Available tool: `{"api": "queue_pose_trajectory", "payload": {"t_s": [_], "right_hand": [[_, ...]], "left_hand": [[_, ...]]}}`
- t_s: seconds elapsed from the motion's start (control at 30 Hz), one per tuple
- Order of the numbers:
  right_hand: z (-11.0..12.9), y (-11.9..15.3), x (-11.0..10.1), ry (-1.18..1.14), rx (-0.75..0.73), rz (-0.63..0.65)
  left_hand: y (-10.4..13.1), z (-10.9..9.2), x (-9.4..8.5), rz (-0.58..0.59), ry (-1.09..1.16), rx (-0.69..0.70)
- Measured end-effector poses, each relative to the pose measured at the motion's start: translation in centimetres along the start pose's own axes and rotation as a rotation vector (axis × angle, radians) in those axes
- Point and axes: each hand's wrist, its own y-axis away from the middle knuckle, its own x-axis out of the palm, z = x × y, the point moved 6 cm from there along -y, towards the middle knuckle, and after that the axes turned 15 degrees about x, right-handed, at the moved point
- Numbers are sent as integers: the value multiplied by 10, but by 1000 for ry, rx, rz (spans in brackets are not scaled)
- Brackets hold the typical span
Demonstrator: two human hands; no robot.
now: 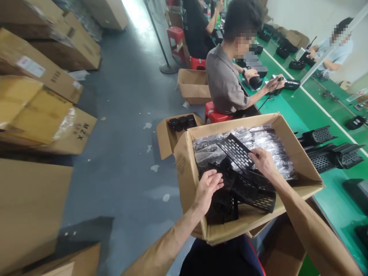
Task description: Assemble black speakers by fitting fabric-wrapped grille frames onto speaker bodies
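Observation:
A black perforated panel with rows of slots is pinched at its right edge by my right hand, over an open cardboard box. Above the box's left side hovers my left hand, fingers apart and holding nothing. Beneath my hands, more black perforated panels lie loose in the near part of the box. Toward its far side, rows of pieces in clear plastic wrap fill the space, partly covered by the held panel.
Green worktable on the right carries black perforated housings. A co-worker sits just beyond the box on a red stool; others sit farther along. A smaller box with black parts stands behind. Stacked cartons line the left.

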Motion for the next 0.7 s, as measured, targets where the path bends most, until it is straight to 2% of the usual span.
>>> {"api": "queue_pose_trajectory", "payload": {"t_s": [0.07,0.17,0.23,0.27,0.33,0.43,0.53,0.7], "right_hand": [[23,28,-8,-50,-97,-1],[54,52,10,-129,-235,196],[60,48,32,-99,-198,302],[59,41,43,-60,-153,312],[55,25,62,14,-88,289],[51,13,82,75,-74,304],[50,18,74,77,-112,286],[56,62,25,18,-185,185]], "left_hand": [[-6,4,8,-105,180,-35],[-12,-15,3,-316,246,89],[-8,-33,-14,-452,243,163],[-4,-41,-22,-486,249,159],[8,-49,-38,-508,270,102],[31,-47,-50,-518,293,-13],[45,-32,-45,-471,330,-75],[34,-9,-13,-337,446,-97]]}}
